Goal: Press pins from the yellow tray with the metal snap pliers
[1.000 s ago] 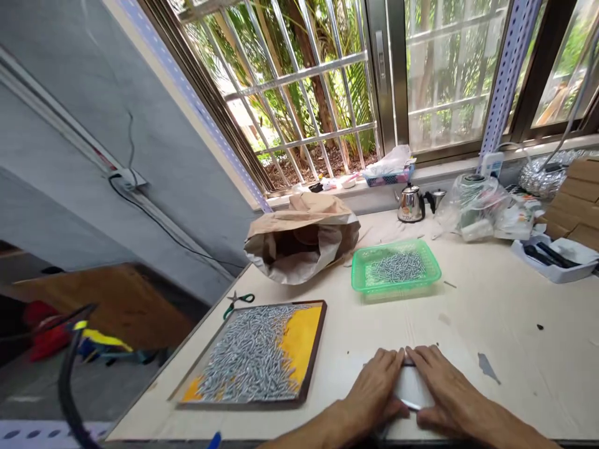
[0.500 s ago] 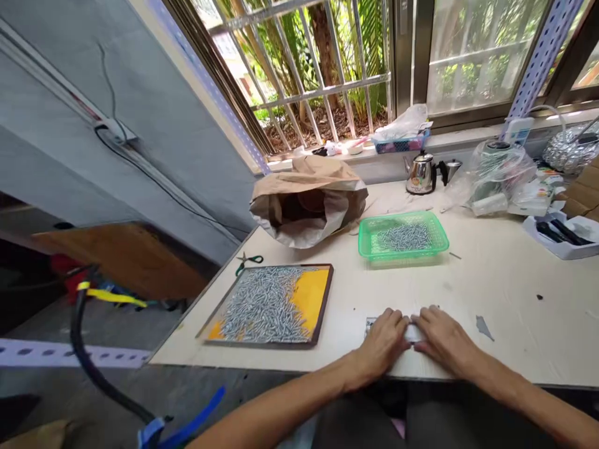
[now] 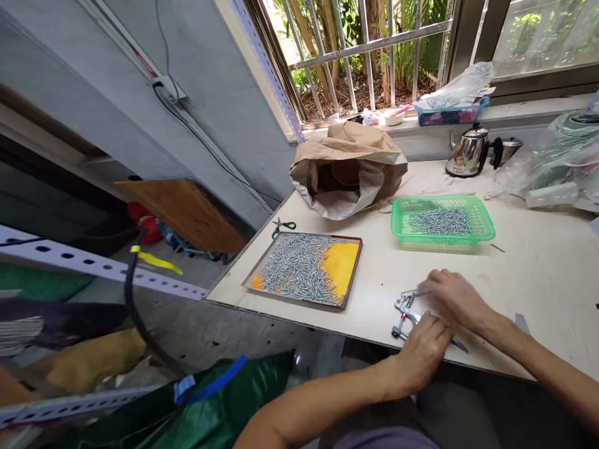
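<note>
Tool (image 3: 410,314) near table edge (image 3: 369,330)

Tray (image 3: 344,265): floored yellow | right of tray: tool (image 3: 412,314) coloured silver, marked red | behind tray: bag (image 3: 353,148) coloured brown

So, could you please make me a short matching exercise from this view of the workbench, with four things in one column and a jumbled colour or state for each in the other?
Things:
1. Metal hand tool
2. Shallow tray
3. Paper bag
4. Plastic basket

Colours and states:
A. Brown, with its mouth open
B. Green, with screws inside
C. Gripped in the left hand
D. Yellow inside, partly covered by screws

Right pairs: 1-C, 2-D, 3-A, 4-B
</note>
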A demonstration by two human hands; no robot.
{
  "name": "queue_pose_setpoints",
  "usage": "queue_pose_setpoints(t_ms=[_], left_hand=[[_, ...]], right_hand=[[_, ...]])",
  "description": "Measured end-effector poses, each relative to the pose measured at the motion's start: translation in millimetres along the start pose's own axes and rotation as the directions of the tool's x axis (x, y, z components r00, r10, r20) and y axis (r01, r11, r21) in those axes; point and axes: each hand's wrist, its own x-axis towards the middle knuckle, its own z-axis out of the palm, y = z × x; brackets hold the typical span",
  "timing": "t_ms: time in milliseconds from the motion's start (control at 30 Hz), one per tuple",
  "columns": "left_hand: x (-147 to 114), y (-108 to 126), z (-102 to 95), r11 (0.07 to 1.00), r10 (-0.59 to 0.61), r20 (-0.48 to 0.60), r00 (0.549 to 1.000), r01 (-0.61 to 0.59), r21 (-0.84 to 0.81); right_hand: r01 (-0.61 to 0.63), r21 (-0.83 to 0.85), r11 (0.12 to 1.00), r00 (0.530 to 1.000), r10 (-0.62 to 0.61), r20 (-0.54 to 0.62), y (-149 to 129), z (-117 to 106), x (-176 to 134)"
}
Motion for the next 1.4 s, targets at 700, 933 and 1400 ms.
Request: queue_pose_setpoints(t_ms=[700,933,1400], left_hand=[[-24.6,-215.8,-142.2,0.478,-0.809,-0.221,0.544,0.829,0.288],[-51.0,-238.8,-126.9,0.349,-0.886,-0.216,0.410,0.897,0.271],[-77.5,-176.2,-126.4,0.704,-0.598,-0.153,0.787,0.607,0.369]], right_hand=[[-0.138,-0.127,0.982,0.663,-0.004,-0.749,43.2,-42.2,62.8],[0.049,-0.100,0.994,0.743,-0.104,-0.661,63.9,29.0,18.1],[0.067,0.244,0.967,0.777,0.103,-0.621,45.2,44.5,-31.0]])
